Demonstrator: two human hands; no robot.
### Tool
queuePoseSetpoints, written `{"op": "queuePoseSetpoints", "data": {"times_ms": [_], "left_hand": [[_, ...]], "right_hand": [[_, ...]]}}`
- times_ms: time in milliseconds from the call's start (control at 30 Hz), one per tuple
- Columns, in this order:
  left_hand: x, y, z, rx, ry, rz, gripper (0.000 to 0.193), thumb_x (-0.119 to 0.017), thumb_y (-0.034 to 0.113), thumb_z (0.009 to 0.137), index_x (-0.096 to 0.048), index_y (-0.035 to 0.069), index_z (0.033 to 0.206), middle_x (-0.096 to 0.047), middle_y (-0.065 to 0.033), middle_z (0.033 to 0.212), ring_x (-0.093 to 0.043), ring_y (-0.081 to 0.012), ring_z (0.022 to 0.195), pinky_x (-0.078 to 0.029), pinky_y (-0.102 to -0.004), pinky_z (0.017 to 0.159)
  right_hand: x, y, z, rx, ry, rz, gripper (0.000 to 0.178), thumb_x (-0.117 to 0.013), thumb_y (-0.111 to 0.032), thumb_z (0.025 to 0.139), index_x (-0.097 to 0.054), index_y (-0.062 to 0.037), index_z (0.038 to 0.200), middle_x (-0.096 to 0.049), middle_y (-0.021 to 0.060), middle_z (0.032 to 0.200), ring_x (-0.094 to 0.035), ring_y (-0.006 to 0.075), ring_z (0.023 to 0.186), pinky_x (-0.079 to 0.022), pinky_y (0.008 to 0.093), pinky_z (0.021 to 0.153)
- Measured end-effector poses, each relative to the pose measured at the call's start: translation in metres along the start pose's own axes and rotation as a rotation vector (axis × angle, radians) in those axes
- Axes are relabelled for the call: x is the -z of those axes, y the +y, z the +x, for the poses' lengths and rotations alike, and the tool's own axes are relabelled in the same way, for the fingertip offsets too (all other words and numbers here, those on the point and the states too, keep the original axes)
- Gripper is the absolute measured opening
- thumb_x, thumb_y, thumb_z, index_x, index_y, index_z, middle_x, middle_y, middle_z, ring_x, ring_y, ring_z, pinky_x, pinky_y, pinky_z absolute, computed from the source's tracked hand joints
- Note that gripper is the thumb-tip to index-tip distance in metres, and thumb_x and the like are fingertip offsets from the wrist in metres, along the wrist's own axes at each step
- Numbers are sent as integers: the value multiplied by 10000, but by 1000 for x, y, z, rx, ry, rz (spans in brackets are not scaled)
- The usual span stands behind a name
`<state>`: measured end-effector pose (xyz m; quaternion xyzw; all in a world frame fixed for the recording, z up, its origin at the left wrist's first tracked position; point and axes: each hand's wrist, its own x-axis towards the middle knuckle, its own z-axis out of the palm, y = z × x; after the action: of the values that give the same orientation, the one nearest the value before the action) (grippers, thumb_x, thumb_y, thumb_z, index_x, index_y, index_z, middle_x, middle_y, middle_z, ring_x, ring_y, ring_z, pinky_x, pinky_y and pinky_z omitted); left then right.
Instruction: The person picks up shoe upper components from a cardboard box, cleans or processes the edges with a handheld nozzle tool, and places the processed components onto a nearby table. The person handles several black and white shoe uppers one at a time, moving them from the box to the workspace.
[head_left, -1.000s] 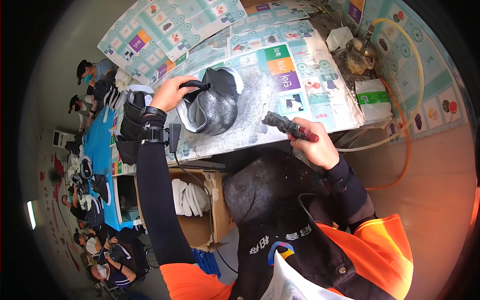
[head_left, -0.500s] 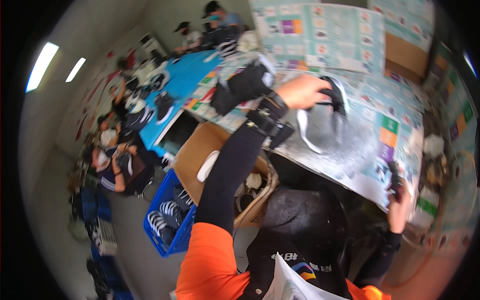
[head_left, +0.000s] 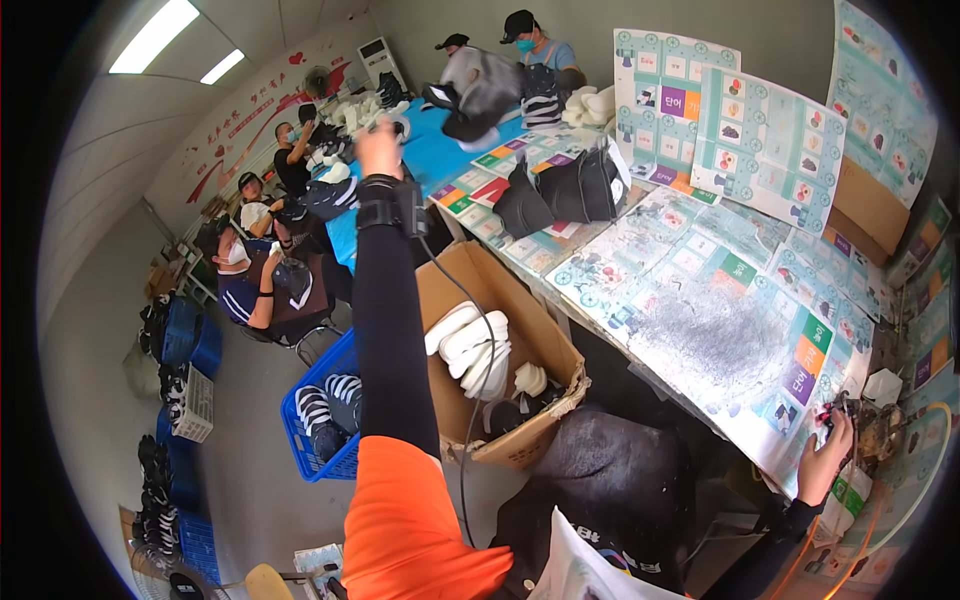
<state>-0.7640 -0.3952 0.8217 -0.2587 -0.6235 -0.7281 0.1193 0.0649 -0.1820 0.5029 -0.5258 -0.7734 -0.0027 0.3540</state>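
Note:
My left arm, in a black sleeve with a strapped device and cable at the wrist, reaches far forward. My left hand (head_left: 379, 152) is over the near end of the blue table (head_left: 425, 165), beside several dark shoes (head_left: 330, 194). Its fingers are partly turned away, so their grip is unclear. A motion-blurred black and grey shoe (head_left: 470, 118) with a pale sole shows to its right, clear of my hand. At the workbench's right corner, my right hand (head_left: 825, 462) is closed around a dark tool (head_left: 838, 412) with red parts.
The paper-covered workbench (head_left: 650, 295) bears black shoes (head_left: 565, 192). Below my left arm stand a cardboard box (head_left: 545, 425) with white shoe forms (head_left: 470, 345) and a blue basket (head_left: 300, 440) of striped shoes. Co-workers (head_left: 245, 275) sit on the left; another person (head_left: 540, 50) is behind the table.
My left hand has swung from above the workbench to the left over the blue table; the shoe it held has left the bench. My view has tilted up. The right hand stays at the bench's right corner.

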Motion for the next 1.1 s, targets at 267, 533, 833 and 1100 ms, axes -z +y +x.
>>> {"op": "queuePoseSetpoints", "data": {"times_ms": [267,533,833,1100], "left_hand": [[-25,37,-117,-608,299,-143,405,-566,21,993,-448,-21,1379,-574,-188,1365,-608,-232,1162,-475,-361,1026],[-40,-40,-145,-464,197,-32,405,-571,-21,955,-478,-12,1349,-584,-159,1291,-610,-223,1066,-503,-360,963],[-78,-66,-157,-431,114,-63,368,-598,-58,898,-528,1,1254,-578,-150,1260,-606,-241,1068,-466,-390,1015],[-87,-72,-182,-445,48,63,352,-608,-54,906,-539,-5,1248,-599,-136,1241,-612,-229,1086,-483,-366,998]], "right_hand": [[-24,-6,-10,-28,-8,86,479,-618,79,844,-595,-19,1312,-512,205,1436,-446,407,1388,-358,481,1172],[-45,-46,-12,-4,-20,106,361,-625,85,836,-636,-8,1185,-544,211,1354,-500,421,1300,-385,488,1130],[-51,-48,-28,-18,67,102,353,-584,121,818,-640,-15,1139,-548,187,1352,-482,408,1343,-368,489,1154],[-59,-57,-36,-44,98,132,341,-575,136,792,-643,-14,1090,-569,174,1302,-515,390,1279,-413,468,1094]]}}
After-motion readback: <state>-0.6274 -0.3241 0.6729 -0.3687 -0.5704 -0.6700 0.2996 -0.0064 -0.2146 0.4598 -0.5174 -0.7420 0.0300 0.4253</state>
